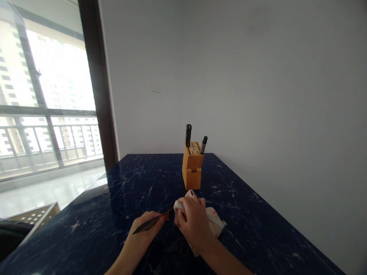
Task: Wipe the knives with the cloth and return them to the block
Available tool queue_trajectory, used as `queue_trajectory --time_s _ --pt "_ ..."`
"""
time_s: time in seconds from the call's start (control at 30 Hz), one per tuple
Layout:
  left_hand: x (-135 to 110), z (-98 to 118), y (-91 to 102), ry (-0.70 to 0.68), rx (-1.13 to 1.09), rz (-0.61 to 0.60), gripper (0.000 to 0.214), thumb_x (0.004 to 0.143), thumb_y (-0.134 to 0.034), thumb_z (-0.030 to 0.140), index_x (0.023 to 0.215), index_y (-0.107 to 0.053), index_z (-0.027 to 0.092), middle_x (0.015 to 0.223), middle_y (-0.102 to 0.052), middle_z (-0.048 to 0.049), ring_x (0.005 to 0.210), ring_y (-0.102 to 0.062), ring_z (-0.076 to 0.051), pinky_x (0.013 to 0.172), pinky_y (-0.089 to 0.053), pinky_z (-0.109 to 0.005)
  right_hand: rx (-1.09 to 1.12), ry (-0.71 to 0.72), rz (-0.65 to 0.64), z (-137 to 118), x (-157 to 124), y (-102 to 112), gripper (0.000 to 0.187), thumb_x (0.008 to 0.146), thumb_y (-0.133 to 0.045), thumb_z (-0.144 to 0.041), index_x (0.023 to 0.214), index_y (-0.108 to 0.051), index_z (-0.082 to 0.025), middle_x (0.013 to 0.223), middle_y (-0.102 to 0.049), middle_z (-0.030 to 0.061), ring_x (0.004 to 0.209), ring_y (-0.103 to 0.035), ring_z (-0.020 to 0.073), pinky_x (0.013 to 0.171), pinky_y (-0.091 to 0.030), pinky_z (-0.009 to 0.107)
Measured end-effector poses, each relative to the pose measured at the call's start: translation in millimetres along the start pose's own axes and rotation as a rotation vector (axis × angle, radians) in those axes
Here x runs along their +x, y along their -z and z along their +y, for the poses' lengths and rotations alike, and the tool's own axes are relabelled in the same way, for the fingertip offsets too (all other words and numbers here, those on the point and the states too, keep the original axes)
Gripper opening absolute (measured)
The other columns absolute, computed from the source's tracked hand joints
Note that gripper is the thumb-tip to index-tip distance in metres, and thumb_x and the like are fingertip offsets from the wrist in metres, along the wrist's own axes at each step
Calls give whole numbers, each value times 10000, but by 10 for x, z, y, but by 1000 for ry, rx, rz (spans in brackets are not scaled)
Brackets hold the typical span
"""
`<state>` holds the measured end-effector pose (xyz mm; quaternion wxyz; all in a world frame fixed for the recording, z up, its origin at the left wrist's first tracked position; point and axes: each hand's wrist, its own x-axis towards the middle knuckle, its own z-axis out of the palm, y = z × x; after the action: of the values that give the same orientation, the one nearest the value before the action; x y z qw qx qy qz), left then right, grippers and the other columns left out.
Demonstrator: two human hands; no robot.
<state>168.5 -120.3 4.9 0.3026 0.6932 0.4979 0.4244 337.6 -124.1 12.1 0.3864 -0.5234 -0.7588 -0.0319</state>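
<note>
1. Dark-blue, white-veined tabletop (137, 183), head view; both hands work at its near edge, around the middle.
2. Left hand (145, 236): fingers curled in, clamped on a small knife (147, 225). Exact finger contact partly hidden.
3. Knife: held between the two hands, tip toward near left, other end running right to the cloth (215, 221). Can't tell how much of it the cloth covers.
4. Right hand (194, 218): fingers bent and together, clamped on the bunched cloth. Cloth is pale with reddish marks; loose part spreads out right of the hand.
5. Wooden knife block (192, 172): upright on the table, just beyond the right hand. Black handle (188, 135) stands in its left side, black-and-steel handle (203, 145) leans right in the other; several slots visible on top.
6. Far side: pale wall (258, 95) with a switch plate (155, 87). Far left: window (60, 84), railing outside. Near left: perforated light-coloured item (36, 219) beside the table.
</note>
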Motion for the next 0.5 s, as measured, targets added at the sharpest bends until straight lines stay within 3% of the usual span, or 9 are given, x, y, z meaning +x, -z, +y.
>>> queue_trajectory --time_s 0.2,0.4,0.5 --pt "10 -26 16 -12 -33 20 213 721 -600 389 721 -707 206 727 -695 -19 703 -620 -198 642 -443 -227 14 101 -67 -65 -26 8 171 741 -502 -114 872 -515 -223 841 -580 -12 847 -464 179 801 -241 340" --pt "-1 -121 59 32 -149 32 244 765 -560 416 773 -695 214 785 -704 8 782 -608 -198 685 -420 -214 -164 -114 -2 55 40 -10 122 779 -460 -135 825 -545 -209 928 -595 45 866 -476 211 742 -249 349" --pt "8 -119 65 35 -159 24 249 763 -562 418 787 -696 210 788 -705 9 770 -605 -197 681 -413 -215 -182 -140 17 110 49 -18 140 790 -442 -133 848 -547 -205 958 -590 58 879 -476 212 742 -258 342"
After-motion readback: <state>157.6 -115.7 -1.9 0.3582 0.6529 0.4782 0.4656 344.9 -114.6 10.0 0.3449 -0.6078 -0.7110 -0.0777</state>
